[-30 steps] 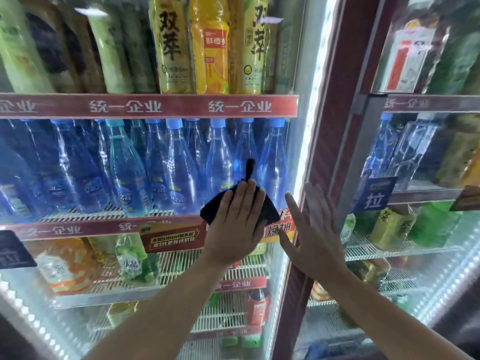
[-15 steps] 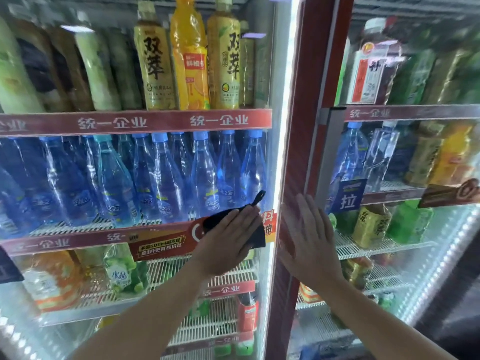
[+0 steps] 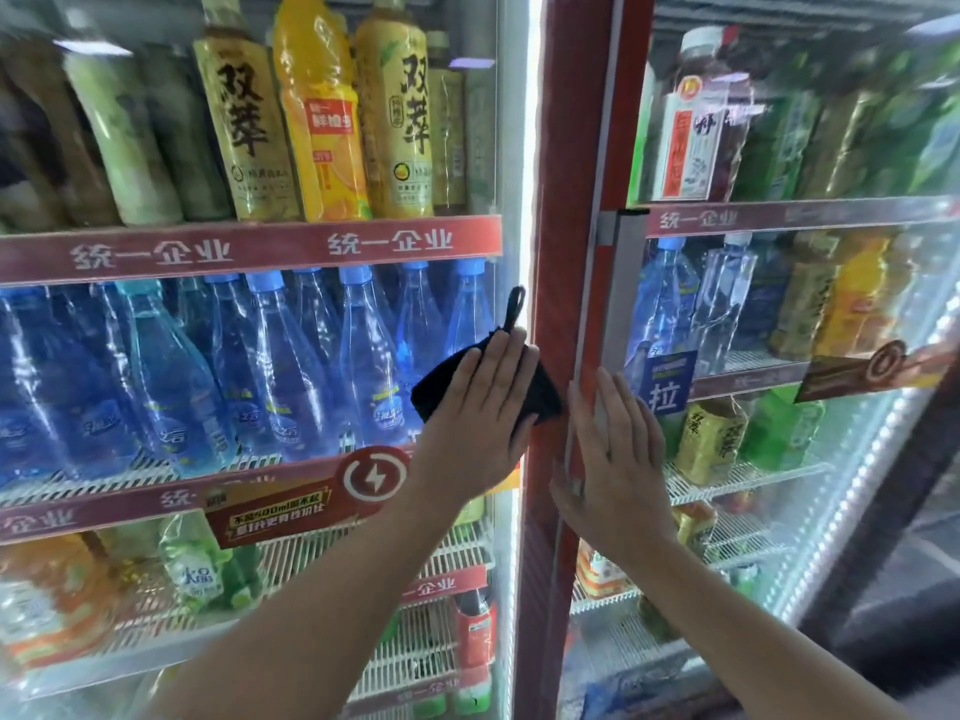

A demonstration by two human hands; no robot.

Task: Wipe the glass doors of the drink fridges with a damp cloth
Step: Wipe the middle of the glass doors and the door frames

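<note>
Left of the fingers, the left glass door (image 3: 249,356) is stretching away over rows of blue water bottles (image 3: 291,366), with the tea and juice bottles (image 3: 317,116) standing above them.

The left hand (image 3: 483,407) is lying flat on that pane, its fingers (image 3: 498,356) extended and held close together, pressing the dark cloth (image 3: 441,387) against the glass. The cloth is showing on both sides of the palm, and its hanging loop (image 3: 514,306) is sticking up just above the fingertips. The cloth's right edge is lapping onto the red frame (image 3: 566,200) between the fridges, so this hand is working at the extreme right margin of its door.

The right hand (image 3: 613,459) is resting open beside it, fingers (image 3: 608,407) straight and slightly spread, holding nothing, braced on the frame and the grey handle strip (image 3: 618,304) of the right glass door (image 3: 779,459).

Judging from this, the wiped pane's unswept area is lying leftward and downward from the cloth, while the frame's long axis is running vertically right at the fingertips. The right door is lying just beyond the frame; the right hand is nearer it, but the cloth is sitting under the left.
</note>
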